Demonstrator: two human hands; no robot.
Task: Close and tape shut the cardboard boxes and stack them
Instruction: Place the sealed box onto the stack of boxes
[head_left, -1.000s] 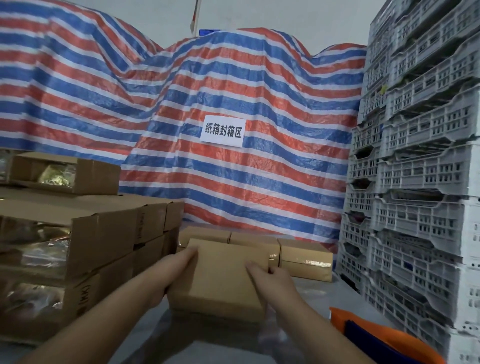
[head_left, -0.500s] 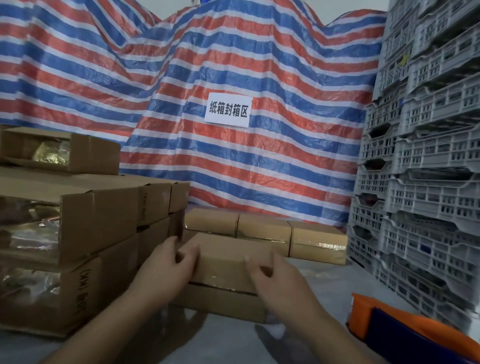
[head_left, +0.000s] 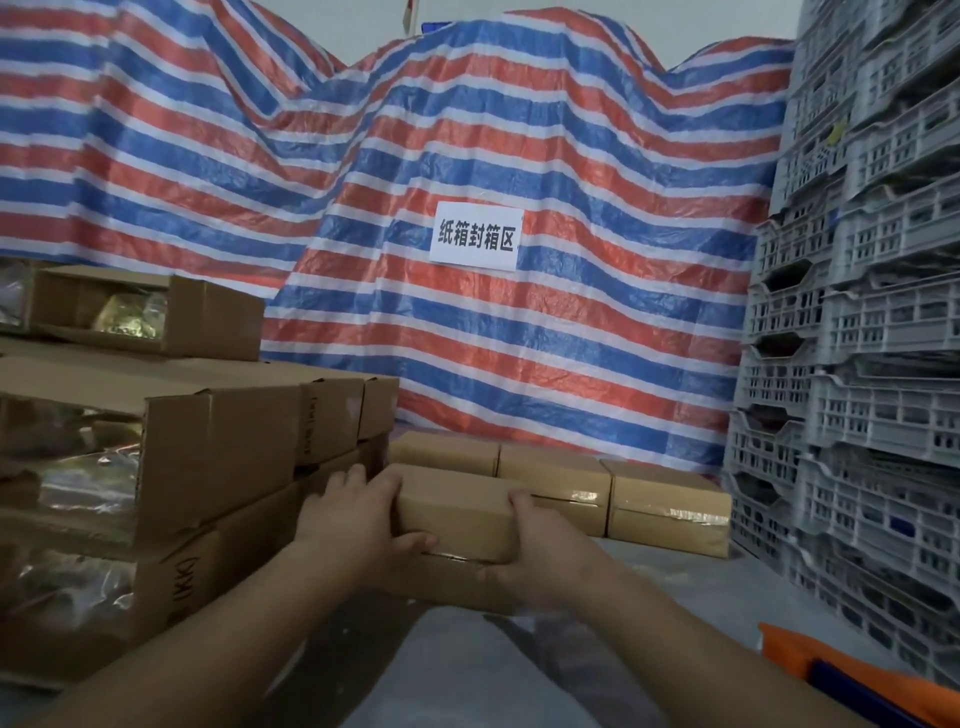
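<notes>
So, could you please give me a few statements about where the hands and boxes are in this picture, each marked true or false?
1. Both hands, left hand and right hand, grip the held box. True.
2. The held box sits on another cardboard box. True: a lower box lies beneath it.
3. The open boxes are stacked on the right. False: they are on the left; grey crates are on the right.
4. The paper sign hangs on the crates. False: it is on the striped tarp.
</notes>
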